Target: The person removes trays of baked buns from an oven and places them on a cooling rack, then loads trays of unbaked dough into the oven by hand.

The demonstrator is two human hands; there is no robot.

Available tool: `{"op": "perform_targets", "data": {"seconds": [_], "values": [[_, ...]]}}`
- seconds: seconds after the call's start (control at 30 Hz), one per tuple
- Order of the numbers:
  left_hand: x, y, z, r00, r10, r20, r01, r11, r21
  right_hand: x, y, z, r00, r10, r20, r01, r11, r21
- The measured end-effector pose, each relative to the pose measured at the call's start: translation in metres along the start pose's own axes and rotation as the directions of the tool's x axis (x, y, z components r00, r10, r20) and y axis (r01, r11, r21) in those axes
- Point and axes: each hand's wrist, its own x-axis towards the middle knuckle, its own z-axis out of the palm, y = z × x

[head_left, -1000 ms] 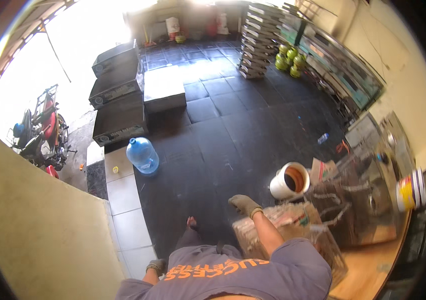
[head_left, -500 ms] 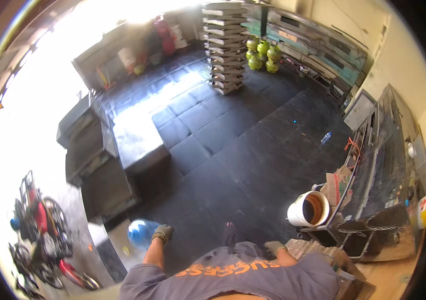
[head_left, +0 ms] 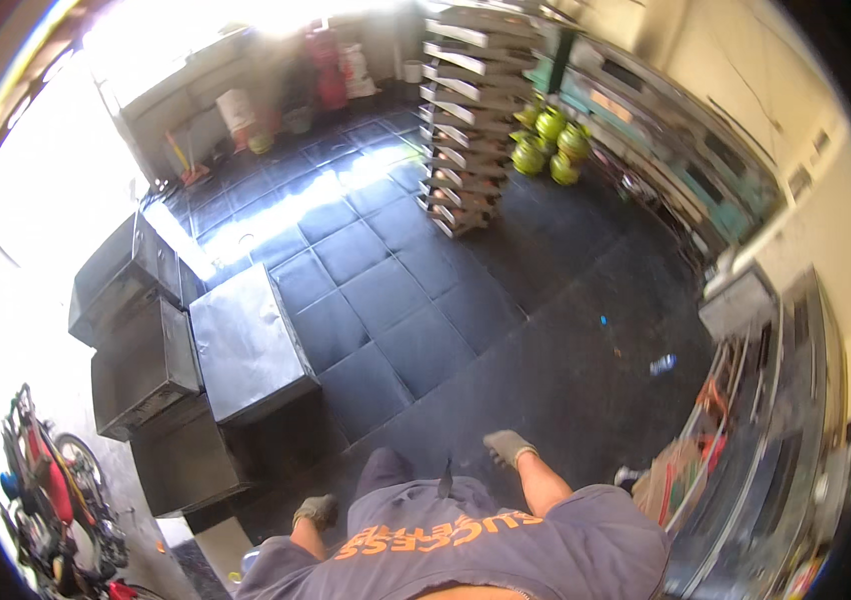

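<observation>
two gloved hands show apart: the left hand (head_left: 318, 512) at seven o'clock, the right hand (head_left: 510, 448) at five, over the dark floor (head_left: 546, 350). i cannot tell whether either's fingers are spread or pressed together. near the left, a dark metal box (head_left: 186, 460) sits at eight; toward four, beyond the right, is brown cardboard (head_left: 661, 482).

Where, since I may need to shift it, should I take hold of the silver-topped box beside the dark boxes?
Probably low on its near and far ends, with a two-handed grip: the silver-topped box looks broad and flat on top, and no handle shows. Come from the picture's right, where tiled floor borders it; the dark boxes crowd its left.
</observation>
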Motion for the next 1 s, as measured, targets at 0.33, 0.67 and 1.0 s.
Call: {"op": "perform_targets", "data": {"seconds": [0.33, 0.67, 1.0], "values": [[0.163, 0.252, -0.145, 0.998, -0.002, -0.062, 0.036, 0.826, 0.562, 0.178, -0.371, -0.103, 0.869, -0.487, -0.087, 0.434, 0.836, -0.336], [0.259, 0.87, -0.296, 0.679, 0.712, -0.177, -0.669, 0.7, 0.25, 0.319, -0.436, -0.154, 0.965, 0.262, -0.03, -0.244, 0.842, -0.481], [0.383, 0.955, -0.33, 0.861, 0.448, 0.241, -0.4, 0.306, 0.864, 0.483, -0.935, -0.264, 1.0, -0.015, -0.025, 0.014, 0.999, -0.041]]}}
